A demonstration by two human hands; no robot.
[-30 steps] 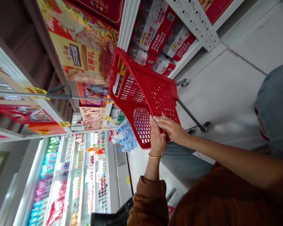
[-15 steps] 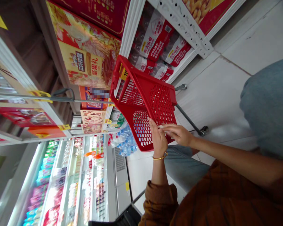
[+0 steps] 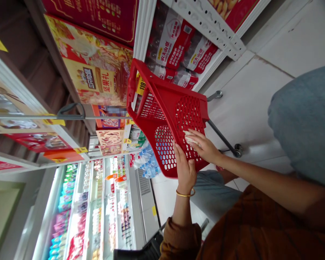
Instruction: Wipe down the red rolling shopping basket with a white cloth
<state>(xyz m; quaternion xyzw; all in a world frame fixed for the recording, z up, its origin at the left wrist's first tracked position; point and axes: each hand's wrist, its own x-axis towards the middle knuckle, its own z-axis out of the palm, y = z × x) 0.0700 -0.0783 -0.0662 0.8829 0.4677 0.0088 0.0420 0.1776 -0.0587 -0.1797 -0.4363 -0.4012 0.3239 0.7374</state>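
A red perforated plastic shopping basket [image 3: 189, 115] stands tilted on a trolley frame, seen sideways in this rotated head view. My left hand [image 3: 185, 172] wraps the basket's lower rim, fingers against the honeycomb mesh. My right hand [image 3: 203, 146] lies on the mesh wall just above it, pinching a small white piece [image 3: 191, 137], perhaps paper or cloth, against the plastic. The basket's grey metal pull handle [image 3: 70, 117] extends left, ending in a black grip. A gold bangle circles my left wrist.
Shrink-wrapped bottled water packs [image 3: 173, 45] fill the shelf behind the basket. A lit refrigerated display case [image 3: 97, 209] stands at lower left. Blue-grey denim [image 3: 303, 126] bulges in from the right over the white tile floor [image 3: 262, 108]. A trolley wheel [image 3: 237, 150] rests there.
My left hand has slid further along the basket's rim, toward the lower edge of the view. My right hand has shifted up the mesh with the white piece. The basket has swung slightly.
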